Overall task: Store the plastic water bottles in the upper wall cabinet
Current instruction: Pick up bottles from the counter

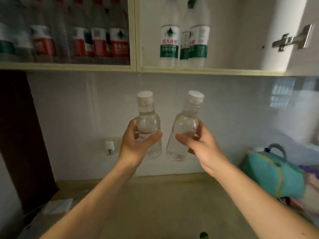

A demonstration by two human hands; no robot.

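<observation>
Holding one small clear bottle in each hand, I have both raised in front of the tiled wall [69, 109], below the upper wall cabinet [172, 70]. My left hand [136, 145] wraps the left bottle [148, 121] around its middle, thumb across the front and fingers curled behind, and the bottle stands nearly upright with its white cap on top. My right hand [202, 145] grips the right bottle [184, 128] the same way, thumb in front, and this one tilts with its cap leaning to the right. The two bottles are close together at their bases but not touching. Above, the right compartment of the cabinet stands open, with a metal hinge [291, 38] on its inner side wall and green-labelled bottles [184, 44] standing on the shelf near the left wall. The left compartment holds a row of red-labelled bottles [100, 42], blurred. Below my arms lies the countertop [164, 204], with a teal bag [272, 173] at its right end
</observation>
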